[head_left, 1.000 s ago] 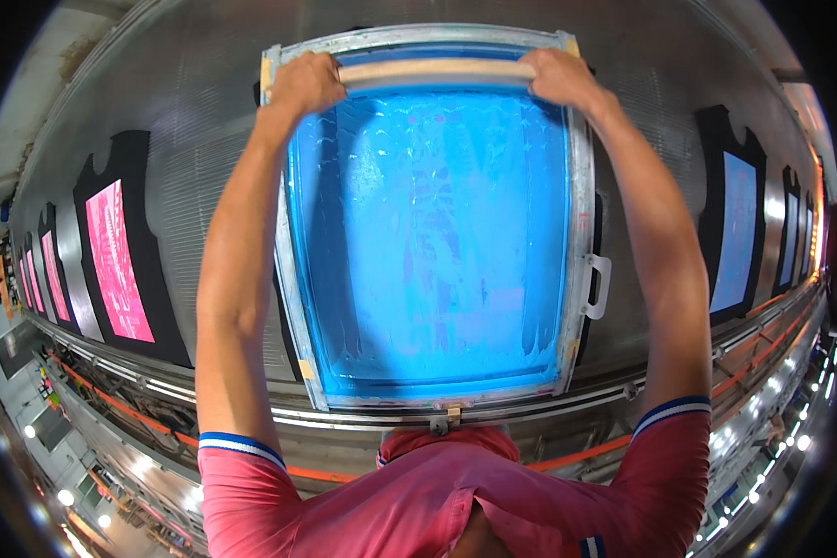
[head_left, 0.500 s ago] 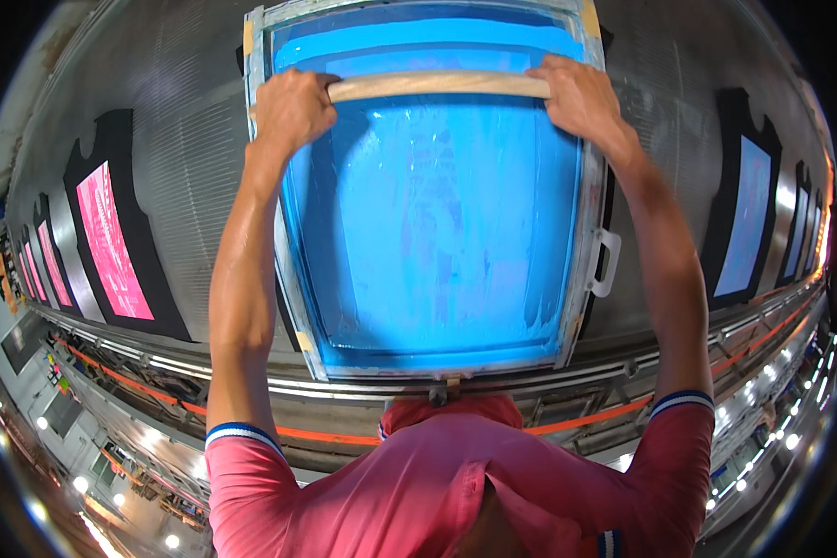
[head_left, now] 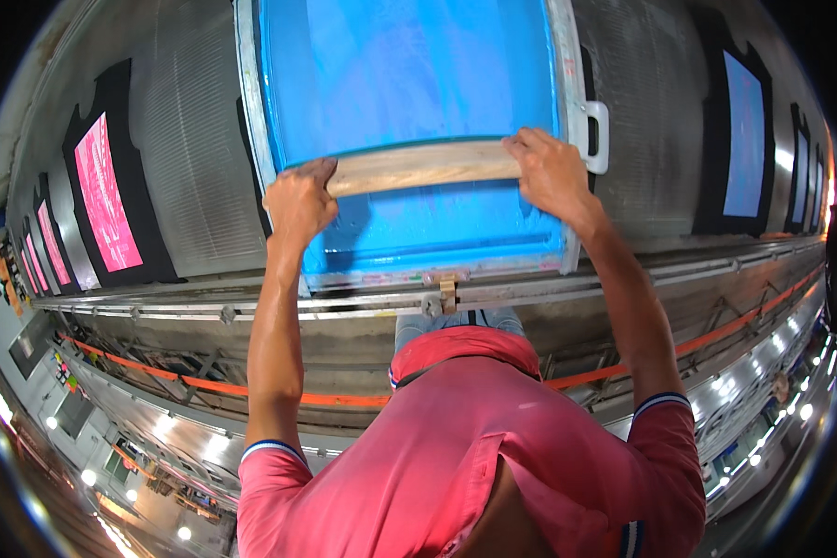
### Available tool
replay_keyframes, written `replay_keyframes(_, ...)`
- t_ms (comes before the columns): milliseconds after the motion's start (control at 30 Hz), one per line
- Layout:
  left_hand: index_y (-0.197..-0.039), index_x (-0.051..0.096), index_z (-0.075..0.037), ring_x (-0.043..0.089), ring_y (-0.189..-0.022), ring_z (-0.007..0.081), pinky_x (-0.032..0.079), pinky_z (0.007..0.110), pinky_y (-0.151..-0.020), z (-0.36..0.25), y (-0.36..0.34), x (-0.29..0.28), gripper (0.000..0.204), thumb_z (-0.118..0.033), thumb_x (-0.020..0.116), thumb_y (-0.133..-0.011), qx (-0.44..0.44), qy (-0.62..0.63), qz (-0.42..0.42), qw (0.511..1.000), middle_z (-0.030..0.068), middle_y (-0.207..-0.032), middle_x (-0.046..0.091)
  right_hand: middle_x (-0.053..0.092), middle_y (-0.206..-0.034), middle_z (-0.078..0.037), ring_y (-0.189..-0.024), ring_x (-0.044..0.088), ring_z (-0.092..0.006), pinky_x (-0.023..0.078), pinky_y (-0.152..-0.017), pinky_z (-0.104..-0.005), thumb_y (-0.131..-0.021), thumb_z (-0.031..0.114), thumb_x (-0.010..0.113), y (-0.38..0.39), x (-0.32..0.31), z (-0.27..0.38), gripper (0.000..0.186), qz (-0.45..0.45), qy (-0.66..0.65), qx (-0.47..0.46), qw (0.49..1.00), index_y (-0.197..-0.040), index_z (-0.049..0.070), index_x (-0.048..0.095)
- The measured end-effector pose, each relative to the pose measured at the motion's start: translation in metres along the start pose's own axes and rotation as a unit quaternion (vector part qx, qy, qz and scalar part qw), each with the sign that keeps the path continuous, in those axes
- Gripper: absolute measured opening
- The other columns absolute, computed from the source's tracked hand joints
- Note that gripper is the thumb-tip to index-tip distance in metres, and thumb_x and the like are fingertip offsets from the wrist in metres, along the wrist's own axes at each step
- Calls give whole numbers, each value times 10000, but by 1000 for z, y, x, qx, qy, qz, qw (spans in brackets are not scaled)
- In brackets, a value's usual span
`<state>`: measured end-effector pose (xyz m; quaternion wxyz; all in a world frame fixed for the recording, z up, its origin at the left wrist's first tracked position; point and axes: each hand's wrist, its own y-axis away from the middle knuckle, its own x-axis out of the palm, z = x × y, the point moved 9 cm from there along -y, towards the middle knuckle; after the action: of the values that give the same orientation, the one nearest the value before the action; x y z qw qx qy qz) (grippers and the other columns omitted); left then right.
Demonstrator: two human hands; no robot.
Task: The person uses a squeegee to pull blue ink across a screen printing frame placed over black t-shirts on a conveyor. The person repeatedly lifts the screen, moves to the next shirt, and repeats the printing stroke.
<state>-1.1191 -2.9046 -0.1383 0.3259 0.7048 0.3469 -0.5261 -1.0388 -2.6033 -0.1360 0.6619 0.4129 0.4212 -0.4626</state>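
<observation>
Both hands grip a wooden squeegee point(head_left: 423, 166) lying crosswise in a metal-framed screen point(head_left: 246, 102) coated with wet, bright blue ink. My left hand point(head_left: 299, 200) is closed on the squeegee's left end, by the frame's left bar, and my right hand point(head_left: 549, 177) is closed on its right end. The blade sits in the ink in the lower part of the screen. A white handle point(head_left: 596, 138) sticks out from the frame's right side, just above my right hand.
Dark garments with pink prints point(head_left: 107, 191) lie along the long metal table point(head_left: 186, 139) on the left, ones with blue prints point(head_left: 744, 130) on the right. A metal rail point(head_left: 363, 304) and an orange bar point(head_left: 335, 399) run along the near side, with lit aisles beyond.
Both hands have drawn the squeegee from the screen's far end down toward its near end. In the view, the screen, table and garments sit higher than before.
</observation>
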Motion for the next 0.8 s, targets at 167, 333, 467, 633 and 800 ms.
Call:
replay_keyframes(167, -1077, 774, -125, 733, -897, 300, 581, 393, -748, -28, 90, 16, 476, 8, 565, -670, -12, 9, 20, 1000, 90, -1080, 754, 657, -943, -113, -907, 666, -273, 565, -728, -399, -738, 3, 628, 84, 17, 44, 241, -27, -17, -9, 999, -970, 1, 693)
replay_keyframes(333, -1009, 743, -108, 703, -817, 300, 536, 392, -799, -54, 140, 15, 375, -23, 595, -676, 11, 14, -3, 1000, 76, -976, 749, 654, -1007, -109, -962, 639, -298, 538, -824, -427, -736, -24, 606, 139, 32, 62, 367, -29, -37, 18, 999, -1091, 3, 697)
replay_keyframes(467, -987, 748, -115, 702, -805, 337, 552, 427, -766, -45, 139, 21, 337, -36, 609, -691, -36, 8, 36, 999, 82, -975, 744, 662, -1158, -159, -1110, 622, -336, 506, -952, -444, -806, 212, 730, 136, 30, 62, 467, 68, -109, 23, 991, -1225, 14, 671)
replay_keyframes(633, -992, 757, -126, 657, -1088, 333, 380, 637, -1056, -48, 128, 22, 254, -189, 732, -747, -58, -16, 96, 994, 49, -1048, 740, 540, -1436, -251, -1373, 482, -392, 379, -1142, -452, -872, 407, 750, 94, -1, -31, 645, -86, -246, 101, 960, -1361, 16, 595)
replay_keyframes(800, -1045, 743, -109, 511, -1347, 325, 200, 789, -1081, -87, 122, 30, 326, -272, 787, -766, -25, -8, 34, 999, 48, -1198, 708, 664, -1220, -262, -1179, 611, -402, 450, -1040, -487, -916, 332, 695, 56, -4, -170, 506, -231, -333, 351, 844, -1307, 18, 630)
